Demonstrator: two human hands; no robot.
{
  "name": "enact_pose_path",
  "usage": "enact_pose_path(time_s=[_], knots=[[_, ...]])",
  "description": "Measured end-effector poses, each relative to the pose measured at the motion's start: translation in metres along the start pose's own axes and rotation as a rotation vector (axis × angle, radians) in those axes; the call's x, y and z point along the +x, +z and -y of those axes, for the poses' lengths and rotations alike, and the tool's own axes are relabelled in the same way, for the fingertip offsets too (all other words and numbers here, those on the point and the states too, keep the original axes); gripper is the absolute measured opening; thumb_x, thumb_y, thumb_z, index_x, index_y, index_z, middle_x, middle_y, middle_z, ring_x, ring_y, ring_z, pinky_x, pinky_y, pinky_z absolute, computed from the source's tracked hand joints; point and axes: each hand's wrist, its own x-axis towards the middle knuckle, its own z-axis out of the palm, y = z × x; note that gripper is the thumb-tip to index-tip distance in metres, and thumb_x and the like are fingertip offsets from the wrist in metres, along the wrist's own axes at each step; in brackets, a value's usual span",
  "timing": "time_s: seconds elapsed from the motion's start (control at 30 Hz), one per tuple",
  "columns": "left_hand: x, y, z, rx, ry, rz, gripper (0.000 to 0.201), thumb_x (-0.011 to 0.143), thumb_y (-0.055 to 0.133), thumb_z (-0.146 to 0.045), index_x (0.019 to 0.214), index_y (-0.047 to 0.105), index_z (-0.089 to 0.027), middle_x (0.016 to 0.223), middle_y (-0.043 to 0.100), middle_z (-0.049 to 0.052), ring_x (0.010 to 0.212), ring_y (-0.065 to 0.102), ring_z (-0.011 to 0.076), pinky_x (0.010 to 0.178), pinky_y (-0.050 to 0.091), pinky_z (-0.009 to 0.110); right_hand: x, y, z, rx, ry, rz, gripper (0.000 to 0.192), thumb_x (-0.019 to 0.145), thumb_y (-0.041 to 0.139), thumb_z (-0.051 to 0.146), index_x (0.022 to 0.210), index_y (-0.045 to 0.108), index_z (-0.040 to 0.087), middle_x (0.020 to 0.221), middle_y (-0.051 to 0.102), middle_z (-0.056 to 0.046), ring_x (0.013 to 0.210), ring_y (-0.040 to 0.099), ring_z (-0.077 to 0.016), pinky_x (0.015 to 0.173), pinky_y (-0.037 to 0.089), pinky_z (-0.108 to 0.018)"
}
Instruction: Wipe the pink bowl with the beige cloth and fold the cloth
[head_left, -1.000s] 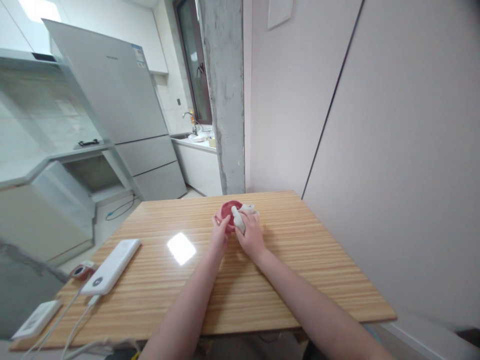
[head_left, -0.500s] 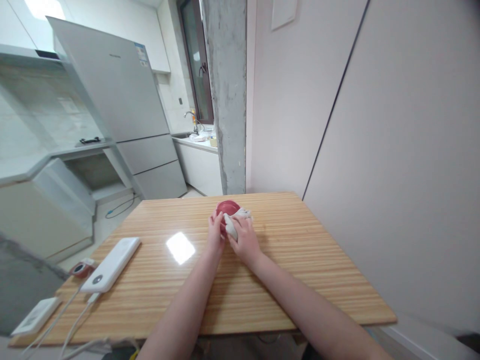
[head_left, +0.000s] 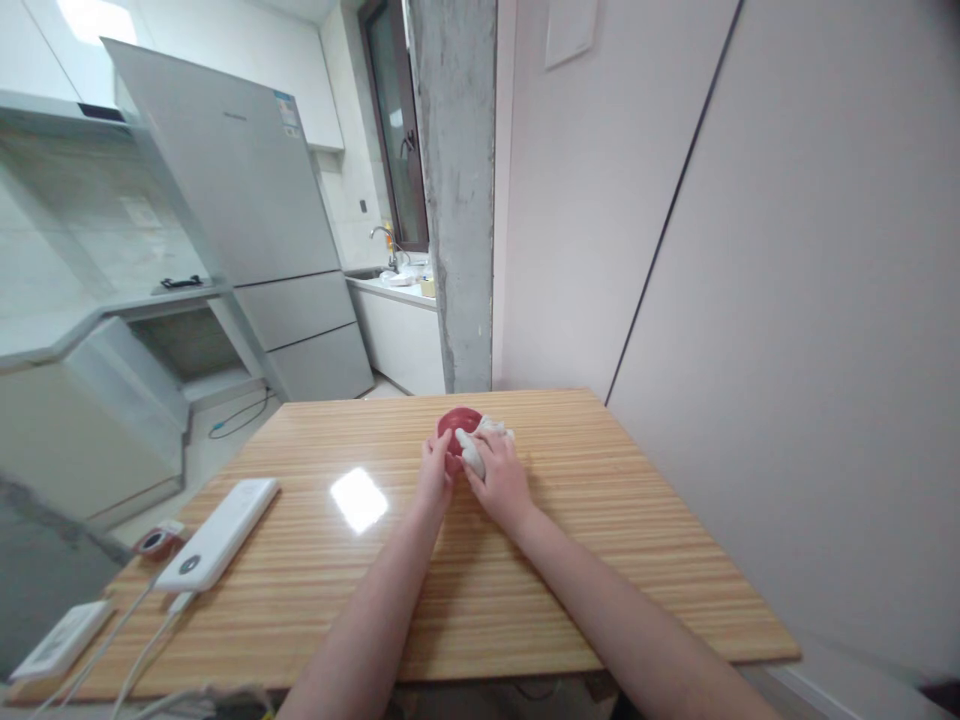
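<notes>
A small red bowl (head_left: 455,422) is tilted on its edge near the far middle of the wooden table (head_left: 600,560). My left hand (head_left: 435,476) grips the bowl's near left rim. My right hand (head_left: 501,478) presses a crumpled white cloth (head_left: 480,446) against the bowl's right side. Much of the bowl is hidden behind my fingers and the cloth.
A white power bank (head_left: 217,519) with cables lies at the table's left side, beside a small red round object (head_left: 154,542) and a flat white device (head_left: 56,638) at the near left corner. A wall runs along the right; a fridge (head_left: 247,220) stands behind.
The bowl has tipped from lying open-side up to standing on its edge. My right hand with the cloth has shifted slightly over the bowl; my left hand stays on the rim.
</notes>
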Motion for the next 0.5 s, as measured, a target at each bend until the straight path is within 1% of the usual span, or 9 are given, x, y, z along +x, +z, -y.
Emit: enact_pose_path(time_s=[0.03,0.07,0.17,0.23,0.3,0.37,0.43,0.47,0.5], knots=[[0.0,0.0,-0.002,-0.029,-0.009,0.011,0.032,0.071,0.073,-0.034,0.092,0.059,-0.016,0.071,0.065,-0.002,0.063,0.06,0.0083,0.061,0.048,0.019,0.0,0.002,0.001,-0.004,-0.003,0.009,0.03,0.088,0.051,0.032,0.113,0.06,0.019,0.114,0.057,-0.011,0.103,0.048,-0.0273,0.096,0.038,-0.046],[-0.002,0.0,-0.005,-0.044,-0.042,0.066,0.033,0.073,0.071,-0.037,0.095,0.059,-0.016,0.075,0.066,0.0,0.066,0.062,0.0095,0.063,0.048,0.02,0.001,0.001,-0.001,-0.003,-0.007,0.013,0.025,0.087,0.052,0.032,0.106,0.063,0.019,0.11,0.058,-0.01,0.1,0.048,-0.0269,0.095,0.038,-0.046],[-0.007,0.001,-0.016,-0.005,-0.278,0.322,0.042,0.082,0.058,-0.047,0.108,0.062,-0.013,0.099,0.07,0.011,0.088,0.066,0.0198,0.072,0.052,0.029,0.006,-0.012,-0.014,0.029,-0.052,0.029,0.012,0.084,0.056,0.029,0.083,0.063,0.02,0.093,0.06,-0.007,0.092,0.048,-0.0251,0.094,0.038,-0.046],[-0.009,0.001,-0.018,0.061,-0.404,0.379,0.039,0.083,0.058,-0.041,0.109,0.063,-0.011,0.104,0.069,0.013,0.093,0.065,0.0233,0.075,0.053,0.032,0.008,-0.022,-0.022,0.06,-0.095,0.051,0.01,0.082,0.058,0.028,0.077,0.063,0.021,0.086,0.06,-0.006,0.089,0.048,-0.0242,0.093,0.04,-0.044],[-0.008,0.0,-0.016,0.073,-0.398,0.337,0.031,0.082,0.06,-0.029,0.106,0.064,-0.011,0.101,0.071,0.011,0.093,0.066,0.0225,0.077,0.052,0.03,0.008,-0.026,-0.022,0.075,-0.095,0.058,0.01,0.082,0.057,0.028,0.082,0.065,0.02,0.089,0.061,-0.006,0.091,0.049,-0.0243,0.092,0.041,-0.044],[-0.003,-0.003,-0.01,0.027,-0.302,0.222,0.026,0.08,0.059,-0.024,0.102,0.065,-0.012,0.094,0.071,0.008,0.089,0.066,0.0203,0.077,0.052,0.028,0.005,-0.021,-0.012,0.069,-0.068,0.059,0.021,0.085,0.055,0.03,0.1,0.066,0.02,0.103,0.061,-0.008,0.097,0.049,-0.0253,0.093,0.041,-0.045],[0.005,-0.008,-0.005,-0.022,-0.231,0.101,0.025,0.081,0.057,-0.027,0.099,0.065,-0.012,0.086,0.071,0.007,0.086,0.066,0.0205,0.077,0.052,0.029,-0.001,-0.011,0.004,0.076,-0.112,0.124,0.038,0.086,0.054,0.032,0.122,0.058,0.021,0.121,0.057,-0.01,0.105,0.049,-0.0265,0.096,0.041,-0.045],[0.008,-0.011,-0.004,-0.034,-0.218,0.064,0.025,0.081,0.056,-0.029,0.096,0.065,-0.011,0.081,0.07,0.007,0.084,0.067,0.0213,0.078,0.052,0.03,-0.003,-0.006,0.012,0.094,-0.166,0.182,0.045,0.086,0.054,0.032,0.13,0.053,0.022,0.127,0.054,-0.01,0.109,0.049,-0.0268,0.097,0.041,-0.044],[0.011,-0.014,-0.004,-0.037,-0.216,0.063,0.027,0.082,0.055,-0.032,0.095,0.065,-0.01,0.078,0.07,0.008,0.084,0.067,0.0226,0.079,0.052,0.032,-0.006,-0.002,0.019,0.123,-0.228,0.239,0.05,0.086,0.054,0.031,0.134,0.048,0.022,0.13,0.052,-0.01,0.113,0.048,-0.0266,0.098,0.042,-0.042]])
